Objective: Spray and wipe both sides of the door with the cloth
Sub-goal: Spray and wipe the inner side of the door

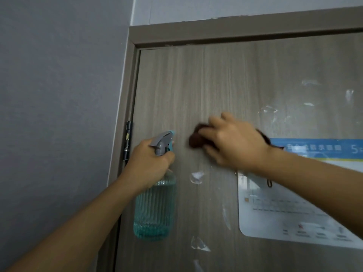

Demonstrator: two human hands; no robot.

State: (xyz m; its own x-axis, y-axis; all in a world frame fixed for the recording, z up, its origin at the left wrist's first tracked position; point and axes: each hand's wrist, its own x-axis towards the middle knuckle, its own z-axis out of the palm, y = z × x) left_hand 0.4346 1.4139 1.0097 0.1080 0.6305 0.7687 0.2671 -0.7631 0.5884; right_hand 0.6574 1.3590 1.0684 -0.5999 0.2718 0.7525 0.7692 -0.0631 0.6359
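A wood-grain door (216, 79) fills most of the view and sits shut in its brown frame (196, 32). My left hand (149, 165) grips the neck of a ribbed, teal spray bottle (155, 209) with a grey trigger head, held upright close to the door's hinge side. My right hand (233, 142) presses a dark brown cloth (196, 140) against the door at mid height; the hand is blurred. Most of the cloth is hidden under the hand.
A blue and white printed notice (294, 209) is stuck to the door at the right. Torn tape scraps (196, 176) dot the door surface. A black hinge (127, 140) sits on the left frame edge. A grey wall (59, 95) stands to the left.
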